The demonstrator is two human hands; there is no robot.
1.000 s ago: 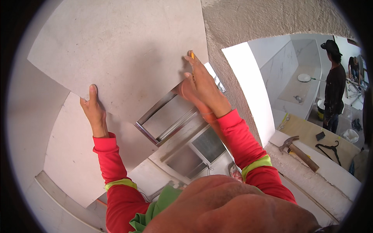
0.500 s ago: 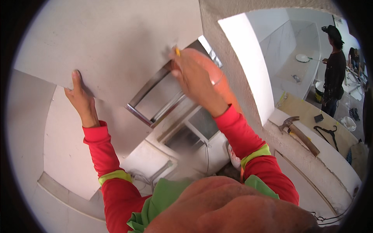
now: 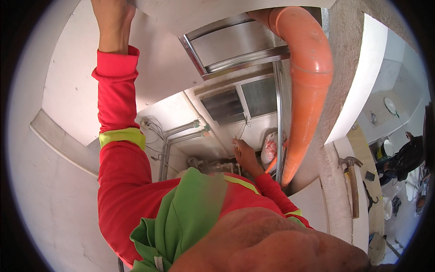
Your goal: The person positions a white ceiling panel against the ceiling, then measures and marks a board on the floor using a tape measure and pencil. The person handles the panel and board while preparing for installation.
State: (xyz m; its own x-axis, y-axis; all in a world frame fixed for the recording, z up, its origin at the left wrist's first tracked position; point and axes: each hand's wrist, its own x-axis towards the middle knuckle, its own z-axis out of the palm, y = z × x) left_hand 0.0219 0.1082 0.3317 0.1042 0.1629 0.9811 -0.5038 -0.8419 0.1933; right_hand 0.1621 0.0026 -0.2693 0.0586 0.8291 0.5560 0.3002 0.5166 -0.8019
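**newbie_fitter:** So where was everything at that point?

**me:** My left hand (image 3: 113, 18) was at the top left of the frame, pressed up against the white board (image 3: 154, 63). The fingers ran off the edge of the shot, so I honestly couldn't tell if they were spread or curled. My right hand (image 3: 244, 154) was down in the middle, closed around a thin pencil (image 3: 236, 143), well apart from the board. The metal frame (image 3: 235, 45) of the opening sat top centre, with the orange pipe (image 3: 308, 90) curving down just right of it and the louvred vent (image 3: 226, 106) below.

**newbie_fitter:** Any tips for holding a panel up like that?

**me:** I reckoned the trick was a flat palm with steady upward pressure, elbow locked, so the board wouldn't slide off the frame edge while one hand was busy. Also kept the hammer (image 3: 351, 181) parked on the ledge at right, within reach.
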